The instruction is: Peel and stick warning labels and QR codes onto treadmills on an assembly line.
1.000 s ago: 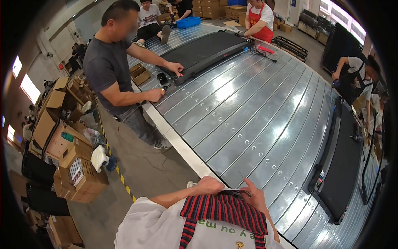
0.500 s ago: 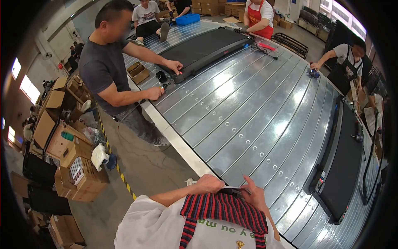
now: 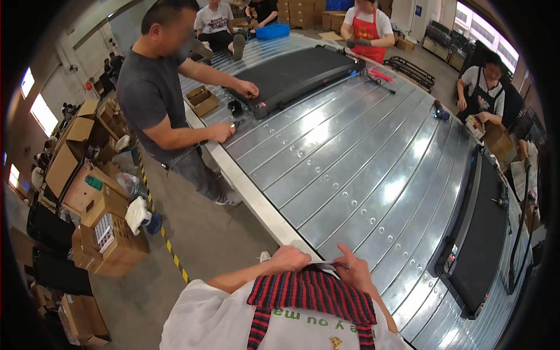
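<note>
Close to my body, at the near edge of the metal-topped table (image 3: pixel 280 232), both of my hands hold a thin pale strip (image 3: pixel 322 262) stretched between them. My left hand (image 3: pixel 291 258) is closed round its left end. My right hand (image 3: pixel 356 271) pinches the other end, its index finger raised. Something dark shows just under the strip, too covered to name. The folded top of my red-and-black striped apron (image 3: pixel 312 296) lies right below my hands.
On the left a co-worker (image 3: pixel 154 87) leans over a long black panel (image 3: pixel 303 73). Another black panel (image 3: pixel 484 227) lies at the right, with a power drill (image 3: pixel 441 111) farther back. Opened cardboard boxes (image 3: pixel 114 245) stand on the floor at the left beyond a yellow-black floor line (image 3: pixel 169 245).
My view has shifted slightly. My hands keep the strip between them. At the right, a co-worker has let go of the drill; the red-aproned person's hands have come together.
</note>
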The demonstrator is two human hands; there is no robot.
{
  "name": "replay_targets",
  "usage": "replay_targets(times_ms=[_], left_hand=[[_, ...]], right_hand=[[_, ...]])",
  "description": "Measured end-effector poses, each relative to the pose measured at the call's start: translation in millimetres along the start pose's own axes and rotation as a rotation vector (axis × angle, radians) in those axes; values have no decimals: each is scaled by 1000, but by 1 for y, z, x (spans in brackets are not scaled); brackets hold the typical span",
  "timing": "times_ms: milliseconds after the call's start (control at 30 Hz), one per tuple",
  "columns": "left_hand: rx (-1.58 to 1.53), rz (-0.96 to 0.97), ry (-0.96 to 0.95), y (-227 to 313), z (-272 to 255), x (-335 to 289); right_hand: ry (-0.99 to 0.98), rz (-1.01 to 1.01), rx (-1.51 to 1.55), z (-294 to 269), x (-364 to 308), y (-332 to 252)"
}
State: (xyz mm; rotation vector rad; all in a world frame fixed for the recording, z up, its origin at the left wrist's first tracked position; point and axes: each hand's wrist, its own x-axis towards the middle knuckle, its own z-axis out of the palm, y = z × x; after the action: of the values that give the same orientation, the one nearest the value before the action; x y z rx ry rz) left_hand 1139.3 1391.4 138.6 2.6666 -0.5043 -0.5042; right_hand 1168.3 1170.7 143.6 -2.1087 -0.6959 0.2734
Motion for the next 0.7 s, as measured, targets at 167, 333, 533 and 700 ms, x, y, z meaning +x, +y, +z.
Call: replay_targets(times_ms=[167, 333, 533, 700], left_hand=[[26, -63, -22, -9, -3, -17], [3, -128, 8, -11, -1, -39], [-86, -141, 15, -13, -6, -67], [-32, -162, -3, -24, -6, -95]], right_hand=[[-45, -25, -37, 10, 7, -9], [-87, -75, -28, 21, 11, -21], [-123, -62, -86, 34, 7, -39], [-168, -7, -96, 52, 5, -64]])
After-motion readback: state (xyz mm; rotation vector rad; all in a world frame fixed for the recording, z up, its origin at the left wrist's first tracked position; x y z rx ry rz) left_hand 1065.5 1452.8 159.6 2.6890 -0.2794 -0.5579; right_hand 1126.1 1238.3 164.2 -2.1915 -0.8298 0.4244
